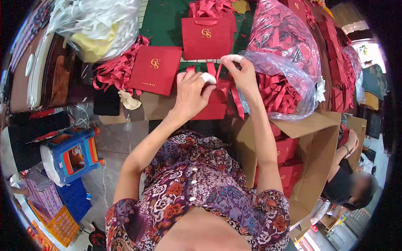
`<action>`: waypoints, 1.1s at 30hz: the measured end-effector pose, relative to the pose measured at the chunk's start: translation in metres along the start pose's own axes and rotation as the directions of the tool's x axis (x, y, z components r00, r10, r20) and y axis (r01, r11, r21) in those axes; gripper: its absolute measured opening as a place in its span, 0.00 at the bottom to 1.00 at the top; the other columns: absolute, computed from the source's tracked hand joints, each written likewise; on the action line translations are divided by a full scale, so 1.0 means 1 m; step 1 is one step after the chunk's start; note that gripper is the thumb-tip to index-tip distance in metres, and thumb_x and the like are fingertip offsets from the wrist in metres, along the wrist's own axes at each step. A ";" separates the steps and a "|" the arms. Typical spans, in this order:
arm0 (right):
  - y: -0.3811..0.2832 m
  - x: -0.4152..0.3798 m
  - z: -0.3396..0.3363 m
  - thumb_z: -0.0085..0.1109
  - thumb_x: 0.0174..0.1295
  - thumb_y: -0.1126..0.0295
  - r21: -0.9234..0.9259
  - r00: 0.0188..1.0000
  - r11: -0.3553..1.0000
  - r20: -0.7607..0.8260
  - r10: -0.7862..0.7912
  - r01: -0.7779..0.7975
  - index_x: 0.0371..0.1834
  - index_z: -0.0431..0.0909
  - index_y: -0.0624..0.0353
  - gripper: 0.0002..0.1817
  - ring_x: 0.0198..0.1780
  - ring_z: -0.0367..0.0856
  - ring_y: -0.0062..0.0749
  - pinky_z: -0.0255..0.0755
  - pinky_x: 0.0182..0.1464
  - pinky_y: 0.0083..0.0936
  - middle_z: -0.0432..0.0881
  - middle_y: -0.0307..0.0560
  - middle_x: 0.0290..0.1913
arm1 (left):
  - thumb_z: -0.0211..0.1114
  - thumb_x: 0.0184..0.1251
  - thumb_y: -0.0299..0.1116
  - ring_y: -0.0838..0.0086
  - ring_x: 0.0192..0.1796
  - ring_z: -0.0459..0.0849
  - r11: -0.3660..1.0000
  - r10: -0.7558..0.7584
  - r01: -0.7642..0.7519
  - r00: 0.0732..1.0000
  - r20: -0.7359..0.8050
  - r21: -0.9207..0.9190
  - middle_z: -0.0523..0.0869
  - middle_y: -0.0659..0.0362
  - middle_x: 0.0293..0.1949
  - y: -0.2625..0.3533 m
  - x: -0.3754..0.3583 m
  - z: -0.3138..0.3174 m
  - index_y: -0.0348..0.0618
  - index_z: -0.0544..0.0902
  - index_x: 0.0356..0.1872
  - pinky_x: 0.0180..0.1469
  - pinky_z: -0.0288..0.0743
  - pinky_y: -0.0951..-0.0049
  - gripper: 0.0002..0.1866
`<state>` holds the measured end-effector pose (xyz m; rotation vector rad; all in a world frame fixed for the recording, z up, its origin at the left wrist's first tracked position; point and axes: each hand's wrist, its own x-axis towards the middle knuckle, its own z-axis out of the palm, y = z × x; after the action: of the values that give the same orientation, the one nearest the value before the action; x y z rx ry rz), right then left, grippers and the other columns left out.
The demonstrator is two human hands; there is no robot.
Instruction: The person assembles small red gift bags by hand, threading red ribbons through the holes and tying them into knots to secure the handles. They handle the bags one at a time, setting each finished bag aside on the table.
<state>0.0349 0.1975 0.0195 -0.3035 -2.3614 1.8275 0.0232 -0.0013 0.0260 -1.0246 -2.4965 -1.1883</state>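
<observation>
- Step in hand: fitting a red ribbon (220, 79) to a red gift bag (213, 104) lying on the green desk (161, 25), directly in front of the person.
- Left hand (190, 94): grip closed on the bag's upper edge, thumb taped white and pressed down beside the ribbon.
- Right hand (243, 75): grip closed, fingertips pinching the ribbon end above the bag; fingertip taped white.
- Next move, as judged: the ribbon needs drawing through or tying at the bag top, with the left hand steadying the bag.
- Surroundings: a finished bag with gold logo (206, 37) beyond, a flat red bag (155, 69) to the left, loose ribbons (115, 71), a plastic sack of ribbons (284, 90) just right.
- Obstructions: the sack crowds the right hand; an open cardboard box (312, 154) of red bags stands below. Another person (347, 184) sits at right.
</observation>
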 end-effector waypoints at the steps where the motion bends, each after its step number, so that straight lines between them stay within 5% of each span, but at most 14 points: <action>1: 0.000 -0.002 0.000 0.62 0.69 0.69 -0.006 0.998 1.000 -0.058 -0.009 0.009 0.43 0.85 0.64 0.09 0.42 0.80 0.19 0.73 0.47 0.21 0.86 0.37 0.39 | 0.75 0.56 0.32 0.63 0.40 0.81 1.000 0.002 -0.002 1.000 -0.019 -0.008 0.85 0.61 0.32 -0.002 0.003 0.003 0.50 0.83 0.35 0.49 0.63 0.61 0.09; 3: -0.007 -0.010 -0.004 0.63 0.68 0.69 -0.016 0.994 1.000 -0.107 -0.027 0.026 0.43 0.85 0.64 0.09 0.41 0.80 0.19 0.73 0.45 0.22 0.86 0.38 0.39 | 0.75 0.56 0.32 0.63 0.40 0.81 0.999 -0.024 0.025 1.000 -0.007 0.021 0.85 0.61 0.32 -0.010 0.007 0.010 0.50 0.83 0.36 0.49 0.64 0.62 0.09; 6: -0.026 -0.045 -0.019 0.68 0.64 0.65 -0.353 1.000 0.935 -0.016 -0.023 0.016 0.39 0.85 0.62 0.11 0.36 0.81 0.23 0.74 0.41 0.26 0.86 0.42 0.36 | 0.75 0.56 0.33 0.62 0.41 0.82 0.995 -0.098 0.097 0.995 0.030 0.036 0.85 0.59 0.31 -0.022 0.012 0.018 0.49 0.83 0.37 0.48 0.64 0.61 0.10; 10: -0.010 -0.080 -0.026 0.73 0.57 0.61 -0.757 0.965 0.643 0.239 0.104 0.118 0.33 0.83 0.61 0.14 0.31 0.82 0.39 0.75 0.36 0.34 0.82 0.50 0.31 | 0.73 0.57 0.33 0.59 0.43 0.81 0.984 -0.138 0.130 0.989 0.058 0.118 0.85 0.54 0.37 -0.033 0.014 0.030 0.44 0.83 0.40 0.49 0.66 0.59 0.12; 15: -0.025 -0.077 -0.025 0.69 0.63 0.64 -0.517 0.947 0.843 0.175 0.270 -0.145 0.33 0.82 0.61 0.11 0.25 0.79 0.23 0.70 0.28 0.25 0.79 0.40 0.25 | 0.70 0.62 0.33 0.58 0.45 0.81 0.994 0.020 -0.008 0.994 -0.105 0.111 0.85 0.50 0.42 -0.020 -0.001 0.022 0.41 0.84 0.48 0.55 0.69 0.60 0.14; 16: -0.029 -0.075 -0.022 0.68 0.65 0.64 -0.267 0.927 0.925 0.189 0.324 -0.269 0.34 0.82 0.60 0.10 0.24 0.77 0.19 0.69 0.28 0.22 0.79 0.36 0.24 | 0.70 0.62 0.33 0.58 0.45 0.81 0.994 0.019 -0.007 0.994 -0.105 0.113 0.85 0.50 0.42 -0.012 -0.006 0.019 0.41 0.84 0.48 0.55 0.69 0.60 0.14; 17: -0.033 -0.072 -0.019 0.66 0.67 0.65 0.002 0.903 0.925 0.218 0.370 -0.380 0.35 0.82 0.60 0.10 0.24 0.76 0.16 0.67 0.27 0.18 0.79 0.33 0.24 | 0.67 0.66 0.33 0.58 0.45 0.81 0.982 -0.111 0.102 0.993 -0.050 -0.156 0.85 0.50 0.42 -0.005 -0.012 0.017 0.39 0.84 0.49 0.54 0.71 0.60 0.13; 20: -0.046 -0.058 -0.003 0.64 0.69 0.65 0.158 0.913 0.906 0.193 0.361 -0.392 0.38 0.81 0.59 0.09 0.25 0.76 0.15 0.67 0.27 0.14 0.80 0.31 0.26 | 0.52 0.82 0.43 0.72 0.48 0.82 0.483 -0.460 0.539 0.827 0.324 -0.690 0.86 0.59 0.43 0.021 -0.034 0.013 0.35 0.81 0.57 0.54 0.73 0.70 0.21; 21: -0.034 -0.055 0.003 0.64 0.69 0.67 0.206 0.940 0.922 0.176 0.293 -0.327 0.37 0.81 0.58 0.07 0.25 0.76 0.14 0.67 0.27 0.13 0.80 0.32 0.25 | 0.51 0.82 0.44 0.74 0.48 0.82 0.355 -0.449 0.587 0.790 0.418 -0.727 0.86 0.60 0.43 0.019 -0.043 0.016 0.35 0.80 0.58 0.54 0.74 0.71 0.22; 23: -0.031 -0.051 0.016 0.64 0.69 0.67 0.223 0.953 0.928 0.119 0.277 -0.298 0.37 0.81 0.58 0.07 0.25 0.77 0.14 0.67 0.28 0.13 0.80 0.32 0.25 | 0.49 0.83 0.45 0.77 0.45 0.82 0.189 -0.356 0.657 0.738 0.573 -0.730 0.85 0.61 0.41 0.026 -0.047 0.001 0.35 0.80 0.57 0.53 0.75 0.73 0.22; 26: -0.032 -0.047 0.024 0.65 0.69 0.67 0.157 0.973 0.961 0.010 0.229 -0.227 0.36 0.80 0.59 0.08 0.25 0.77 0.15 0.69 0.28 0.15 0.81 0.34 0.25 | 0.48 0.83 0.39 0.79 0.43 0.80 0.222 -0.272 0.681 0.731 0.626 -0.698 0.84 0.63 0.38 0.018 -0.061 -0.006 0.36 0.81 0.57 0.50 0.75 0.77 0.19; 30: -0.015 -0.051 0.021 0.68 0.65 0.66 -0.255 0.992 0.959 -0.067 0.107 -0.121 0.36 0.79 0.61 0.11 0.27 0.79 0.18 0.71 0.30 0.18 0.82 0.37 0.25 | 0.50 0.82 0.38 0.82 0.40 0.79 0.266 -0.382 0.770 0.637 0.670 -0.580 0.82 0.65 0.36 0.004 -0.067 -0.014 0.36 0.82 0.57 0.45 0.73 0.80 0.18; 32: -0.029 -0.061 0.021 0.73 0.60 0.68 -0.573 0.967 0.819 -0.205 -0.154 0.008 0.36 0.80 0.60 0.10 0.26 0.80 0.22 0.73 0.31 0.20 0.81 0.40 0.24 | 0.51 0.82 0.36 0.83 0.37 0.77 0.241 -0.399 0.816 0.577 0.713 -0.526 0.81 0.67 0.35 -0.008 -0.065 -0.021 0.37 0.82 0.58 0.42 0.72 0.80 0.17; 33: -0.032 -0.065 0.020 0.77 0.54 0.72 -0.492 0.956 0.865 -0.201 -0.216 0.092 0.37 0.83 0.57 0.12 0.32 0.82 0.30 0.77 0.37 0.26 0.83 0.44 0.31 | 0.55 0.80 0.36 0.83 0.36 0.78 0.096 -0.367 0.800 0.581 0.726 -0.592 0.83 0.67 0.36 -0.016 -0.065 -0.023 0.39 0.82 0.60 0.43 0.74 0.79 0.17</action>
<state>0.0908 0.1552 0.0460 -0.3573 -2.5321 1.0396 0.0580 -0.0584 0.0029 -0.1545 -2.5027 -3.2166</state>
